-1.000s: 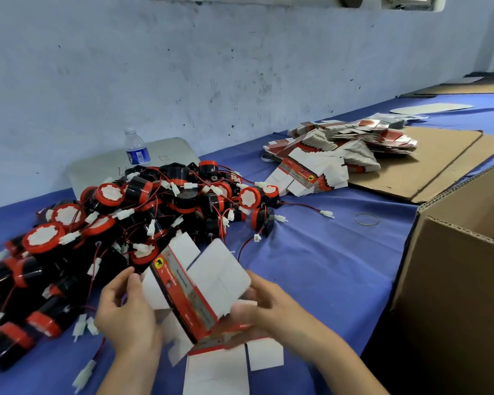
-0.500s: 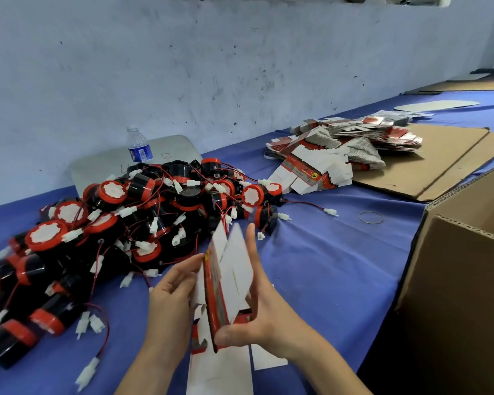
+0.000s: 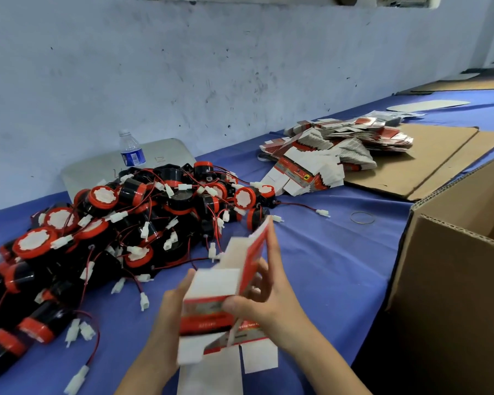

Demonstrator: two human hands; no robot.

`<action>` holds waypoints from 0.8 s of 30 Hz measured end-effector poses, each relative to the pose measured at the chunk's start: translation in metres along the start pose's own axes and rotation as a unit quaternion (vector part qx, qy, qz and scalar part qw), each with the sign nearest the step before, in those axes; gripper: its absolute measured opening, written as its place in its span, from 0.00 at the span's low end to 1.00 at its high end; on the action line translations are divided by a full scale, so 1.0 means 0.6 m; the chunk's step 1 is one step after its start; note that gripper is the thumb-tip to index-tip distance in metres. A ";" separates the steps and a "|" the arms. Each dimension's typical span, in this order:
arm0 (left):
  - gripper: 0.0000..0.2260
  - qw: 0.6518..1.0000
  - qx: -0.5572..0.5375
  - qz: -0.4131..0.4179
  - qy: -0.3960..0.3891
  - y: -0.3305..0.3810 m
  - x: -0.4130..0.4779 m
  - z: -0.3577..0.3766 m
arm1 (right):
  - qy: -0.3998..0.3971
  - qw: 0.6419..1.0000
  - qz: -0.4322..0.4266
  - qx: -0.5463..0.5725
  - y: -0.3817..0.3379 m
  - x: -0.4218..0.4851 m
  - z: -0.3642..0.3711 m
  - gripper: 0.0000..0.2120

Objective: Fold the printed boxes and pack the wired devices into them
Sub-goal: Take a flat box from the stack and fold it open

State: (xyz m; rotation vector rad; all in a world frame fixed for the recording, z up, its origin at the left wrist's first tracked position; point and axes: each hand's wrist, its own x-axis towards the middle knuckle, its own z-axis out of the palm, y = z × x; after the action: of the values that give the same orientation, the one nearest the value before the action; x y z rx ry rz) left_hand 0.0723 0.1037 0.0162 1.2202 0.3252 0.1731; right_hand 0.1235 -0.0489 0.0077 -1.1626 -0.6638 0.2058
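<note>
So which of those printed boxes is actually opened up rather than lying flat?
The printed box held between the left hand and right hand. It is opened into shape; the others lie flat in the stack of flat boxes by the wall.

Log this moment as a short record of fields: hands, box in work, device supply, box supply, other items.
left hand: grips the printed box from its left side
right hand: grips the same box, thumb on the red front panel
printed box: partly opened into shape, flaps still loose, held above the blue table
wired devices: heaped on the table, left of the hands
flat boxes: stacked farther back, right of the heap
other: water bottle by the wall; large carton at right; rubber band
</note>
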 end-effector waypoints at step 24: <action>0.35 0.982 -0.166 -0.030 -0.086 -0.013 -0.003 0.018 | 0.071 0.992 0.060 -0.082 -0.037 0.009 -0.035 0.29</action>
State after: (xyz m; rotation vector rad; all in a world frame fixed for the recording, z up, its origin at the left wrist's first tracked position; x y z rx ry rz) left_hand 0.0741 0.0910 0.0126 0.8859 0.1729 0.0646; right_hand 0.1361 -0.0716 0.0247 -1.3641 -0.4936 0.1698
